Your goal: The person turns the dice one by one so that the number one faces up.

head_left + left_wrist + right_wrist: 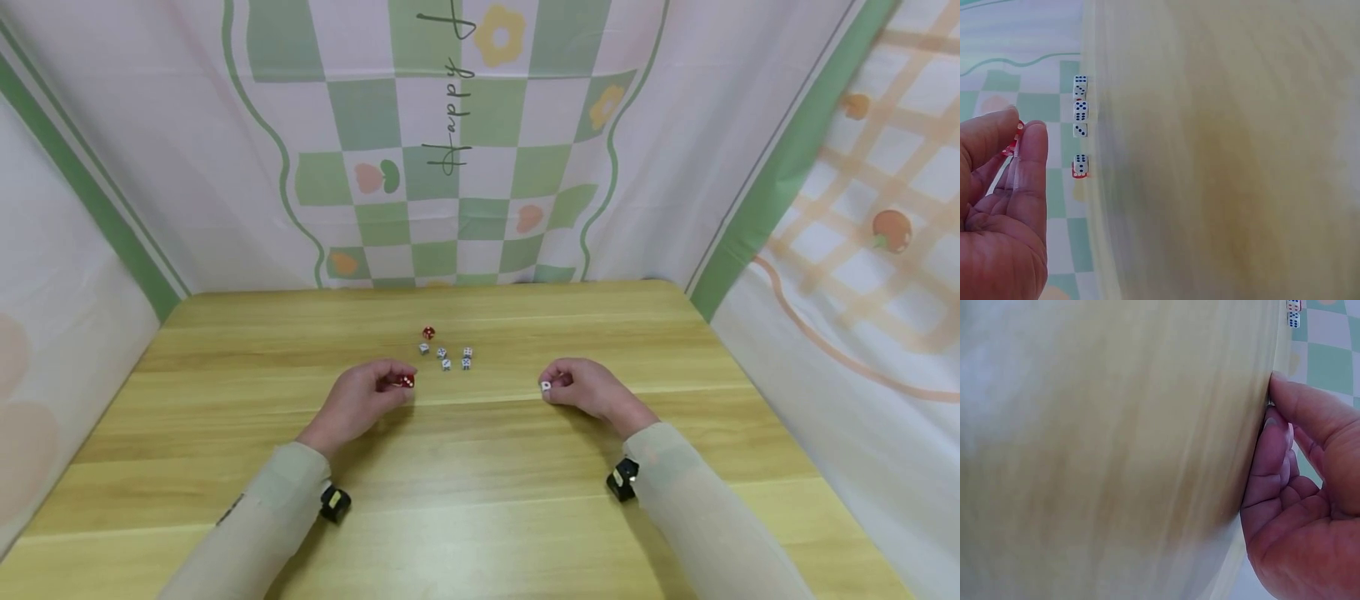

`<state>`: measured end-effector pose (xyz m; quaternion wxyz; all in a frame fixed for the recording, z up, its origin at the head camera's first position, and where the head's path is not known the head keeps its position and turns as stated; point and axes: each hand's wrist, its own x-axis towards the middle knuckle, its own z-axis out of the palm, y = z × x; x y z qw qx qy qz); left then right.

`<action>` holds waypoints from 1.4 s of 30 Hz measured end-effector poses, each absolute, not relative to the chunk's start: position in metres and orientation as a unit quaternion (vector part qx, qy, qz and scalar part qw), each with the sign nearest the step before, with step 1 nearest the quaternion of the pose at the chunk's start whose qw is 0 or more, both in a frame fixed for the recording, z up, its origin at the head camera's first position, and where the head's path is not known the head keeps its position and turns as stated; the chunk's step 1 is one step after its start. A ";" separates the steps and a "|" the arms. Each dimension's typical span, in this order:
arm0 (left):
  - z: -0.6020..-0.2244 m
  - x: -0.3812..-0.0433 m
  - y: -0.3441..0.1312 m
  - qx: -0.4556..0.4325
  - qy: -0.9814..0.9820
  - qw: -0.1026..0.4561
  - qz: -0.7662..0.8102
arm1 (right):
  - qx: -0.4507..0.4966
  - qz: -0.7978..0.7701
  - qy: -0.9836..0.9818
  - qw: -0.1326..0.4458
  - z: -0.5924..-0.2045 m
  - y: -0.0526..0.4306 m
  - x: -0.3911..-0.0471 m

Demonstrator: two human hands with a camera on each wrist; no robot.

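Note:
Between thumb and fingertips, my left hand [358, 402] pinches a red die [407, 381] with white pips. In the left wrist view the fingers hide most of that red die [1020, 128]. My right hand [591, 390] grips a small white die [545, 386] at its fingertips, close over the table. From the right wrist, the fingers cover this die almost wholly. Several white dice [446, 365] sit in a loose group between the hands and a little beyond them. Just behind the group lies another red die [428, 332].
A light wooden table [450, 500] carries everything. Its far edge meets a hanging cloth [435, 225] with green checks, and more printed cloth [862, 275] hangs at the sides. Each forearm wears a small black device [335, 504] near the sleeve cuff.

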<state>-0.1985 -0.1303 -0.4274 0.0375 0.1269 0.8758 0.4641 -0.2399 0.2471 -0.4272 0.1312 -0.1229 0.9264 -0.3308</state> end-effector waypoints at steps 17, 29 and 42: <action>-0.428 -0.196 -0.132 0.138 0.873 0.030 0.467 | -0.119 -0.343 0.922 0.132 -0.428 0.248 -0.240; -0.427 -0.195 -0.133 0.130 0.869 0.031 0.476 | -0.104 -0.349 0.922 0.132 -0.428 0.247 -0.239; -0.429 -0.195 -0.134 0.119 0.870 0.037 0.477 | -0.110 -0.354 0.920 0.129 -0.428 0.247 -0.237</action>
